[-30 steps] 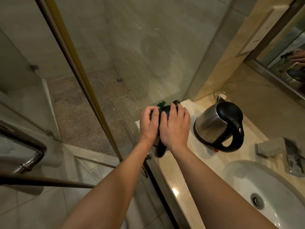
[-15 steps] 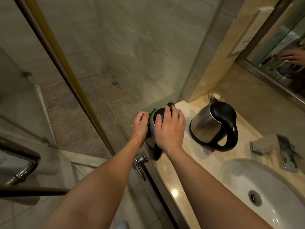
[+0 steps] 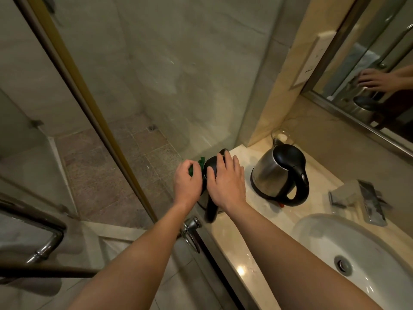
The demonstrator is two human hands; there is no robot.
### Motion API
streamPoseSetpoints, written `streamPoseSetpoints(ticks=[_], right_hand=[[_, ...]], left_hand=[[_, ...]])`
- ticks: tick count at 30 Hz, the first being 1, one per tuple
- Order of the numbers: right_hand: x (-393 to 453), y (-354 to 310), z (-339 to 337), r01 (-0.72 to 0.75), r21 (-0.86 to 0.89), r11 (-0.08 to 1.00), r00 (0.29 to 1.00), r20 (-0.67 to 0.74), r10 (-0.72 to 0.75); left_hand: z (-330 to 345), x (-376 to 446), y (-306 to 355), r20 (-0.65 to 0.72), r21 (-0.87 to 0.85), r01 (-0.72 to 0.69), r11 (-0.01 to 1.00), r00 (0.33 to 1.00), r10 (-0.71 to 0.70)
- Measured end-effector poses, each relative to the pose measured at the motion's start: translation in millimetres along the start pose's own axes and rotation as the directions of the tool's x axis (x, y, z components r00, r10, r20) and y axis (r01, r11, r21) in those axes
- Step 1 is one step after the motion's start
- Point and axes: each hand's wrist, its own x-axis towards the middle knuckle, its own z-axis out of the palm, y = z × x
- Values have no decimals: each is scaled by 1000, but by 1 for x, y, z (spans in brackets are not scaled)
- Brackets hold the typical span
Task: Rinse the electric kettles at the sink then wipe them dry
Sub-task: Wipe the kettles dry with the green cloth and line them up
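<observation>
Left hand (image 3: 187,184) curled around a green cloth (image 3: 199,166), pressed to the side of the near kettle (image 3: 211,175). Right hand (image 3: 225,183) lies on the kettle's black lid, fingers spread. Kettle stands at the left end of the marble counter (image 3: 232,249). Second kettle (image 3: 280,172) stands beside it. Basin (image 3: 312,229) right; glass shower screen (image 3: 156,74) left.

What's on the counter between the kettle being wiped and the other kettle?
Nothing: in the head view, only bare counter separates the held kettle, under the right hand, from the second kettle.
</observation>
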Motion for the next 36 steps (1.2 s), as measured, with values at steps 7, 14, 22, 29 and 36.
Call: streamPoseSetpoints(ticks=[7, 14, 22, 29, 36], right_hand=[[-24, 38, -41, -28, -112, 993, 999, 16, 30], [-25, 118, -96, -154, -142, 978, 988, -49, 148], [23, 183, -107, 46, -176, 983, 999, -11, -49], [48, 194, -90, 115, -126, 985, 992, -35, -121], [51, 197, -83, 123, -89, 988, 989, -75, -129]], left_hand=[[6, -2, 51, 98, 103, -220, 970, 973, 210], [79, -15, 94, 209, 101, -337, 936, 927, 311], [175, -20, 86, 68, 84, -129, 988, 990, 123], [201, -7, 51, -51, 111, -10, 994, 999, 15], [229, -1, 41, -87, -172, 123, 977, 986, -140]])
